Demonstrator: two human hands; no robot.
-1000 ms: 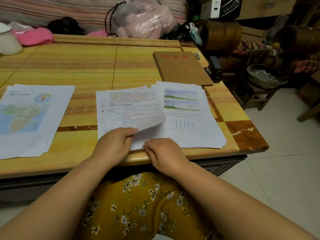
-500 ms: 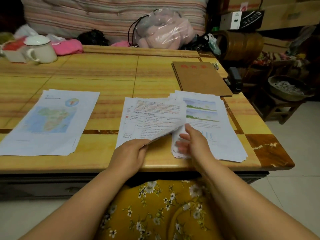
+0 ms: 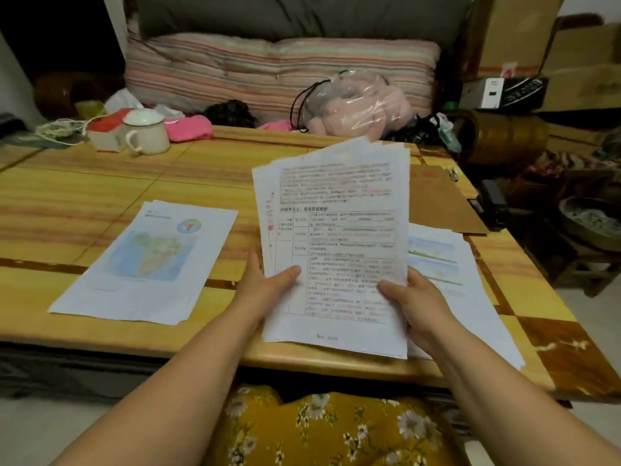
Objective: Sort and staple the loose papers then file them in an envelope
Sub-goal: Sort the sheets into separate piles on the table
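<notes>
Nearest the camera is a yellow flowered garment (image 3: 322, 428) across the person's lap, with both bare forearms reaching forward over the near edge of the wooden table (image 3: 100, 183). The left hand (image 3: 265, 287) and the right hand (image 3: 415, 304) hold one sheaf of text pages (image 3: 336, 243) between them, lifted off the table and tilted up toward the camera. The left hand grips the sheaf's left edge, thumb lying across the front sheet and fingers behind it. The right hand grips the right edge the same way, thumb on the front and fingers hidden behind the paper. The sheets are unevenly fanned at the top, so several corners show one behind another.

Just right of the right hand, partly hidden under the raised sheaf, a stack of chart pages (image 3: 437, 257) lies flat on the table, its top sheet printed with green and blue bands. Well left of the left hand lies a stack of map pages (image 3: 148, 260), flat, with a coloured map on top.

Beyond the right hand, a brown envelope (image 3: 440, 203) lies flat, its left part covered by the sheaf. A black stapler (image 3: 492, 203) sits just right of the envelope at the table's edge.

Far beyond the left hand, a lidded white enamel mug (image 3: 148, 132) stands near the table's back edge, with a pink cloth (image 3: 188, 127) beside it. Behind the sheaf's top, a clear plastic bag (image 3: 356, 102) of pale pink stuff rests against a striped quilt (image 3: 275, 68).
</notes>
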